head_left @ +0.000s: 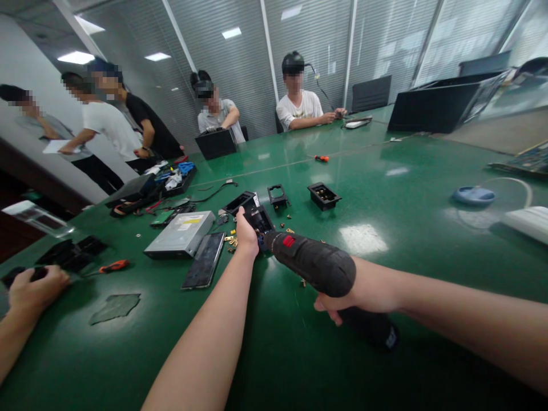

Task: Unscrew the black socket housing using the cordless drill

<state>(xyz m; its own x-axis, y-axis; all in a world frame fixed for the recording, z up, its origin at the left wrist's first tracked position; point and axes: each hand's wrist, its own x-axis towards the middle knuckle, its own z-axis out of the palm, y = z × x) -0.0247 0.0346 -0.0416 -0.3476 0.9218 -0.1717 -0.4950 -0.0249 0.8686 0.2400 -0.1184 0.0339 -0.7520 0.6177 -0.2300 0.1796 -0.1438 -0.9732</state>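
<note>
My right hand is wrapped round the handle of a black power drill with a red mark on its side. The drill's front end points at a small black plastic housing, which my left hand grips near the table's middle. Where the drill tip meets the housing is hidden. Just behind lie another black housing, a black frame and a black socket. Small brass pieces are scattered around my left hand.
Left of my arm are a silver drive, a phone and an orange screwdriver. A co-worker's hand holds something black at far left. A second screwdriver lies farther back; several people are beyond.
</note>
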